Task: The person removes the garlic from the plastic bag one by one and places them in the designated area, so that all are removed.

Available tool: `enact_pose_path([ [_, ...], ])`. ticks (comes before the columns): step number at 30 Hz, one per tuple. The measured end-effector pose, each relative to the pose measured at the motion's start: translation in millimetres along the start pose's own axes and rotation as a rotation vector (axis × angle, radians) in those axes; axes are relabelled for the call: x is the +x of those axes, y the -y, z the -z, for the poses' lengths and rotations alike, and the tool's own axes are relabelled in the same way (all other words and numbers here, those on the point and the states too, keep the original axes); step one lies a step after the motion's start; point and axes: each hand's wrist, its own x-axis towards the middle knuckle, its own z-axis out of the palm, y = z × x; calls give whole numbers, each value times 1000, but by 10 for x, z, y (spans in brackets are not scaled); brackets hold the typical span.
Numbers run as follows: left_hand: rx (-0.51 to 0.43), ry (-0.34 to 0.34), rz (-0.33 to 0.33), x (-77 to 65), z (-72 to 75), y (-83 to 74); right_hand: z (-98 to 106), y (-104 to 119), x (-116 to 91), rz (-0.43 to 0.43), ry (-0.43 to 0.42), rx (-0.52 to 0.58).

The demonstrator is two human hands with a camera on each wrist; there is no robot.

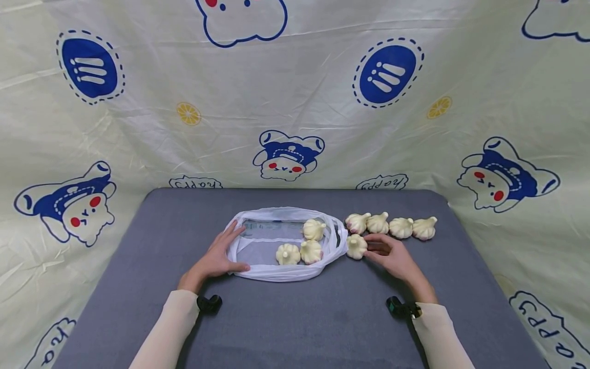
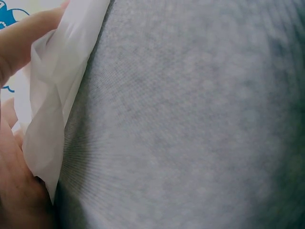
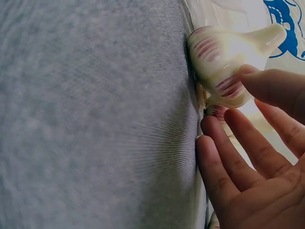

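Note:
A white plastic bag (image 1: 276,273) lies with its mouth spread wide on the table. Three pale garlic bulbs (image 1: 288,254) sit within its opening, toward the right side. My left hand (image 1: 220,254) rests at the bag's left rim, thumb and fingers spread apart against it; white film (image 2: 62,71) covers part of them in the left wrist view. My right hand (image 1: 391,256) pinches a garlic bulb (image 1: 357,247) just outside the bag's right end. Close up, the thumb touches that purple-streaked bulb (image 3: 233,62), while the fingers lie partly behind and below it.
Several more garlic bulbs (image 1: 400,228) stand in a row behind my right hand. Grey cloth covers the table (image 1: 295,323). A patterned pale curtain (image 1: 304,92) rises behind the back edge and along both sides.

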Motion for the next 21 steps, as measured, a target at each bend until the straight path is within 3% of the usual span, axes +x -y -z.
enact_pose_path([
  [10, 5, -1, -6, -12, -4, 3, 102, 179, 14, 1, 26, -101],
  [21, 5, -5, -16, -12, -4, 11, 133, 569, 97, -4, 75, -220],
])
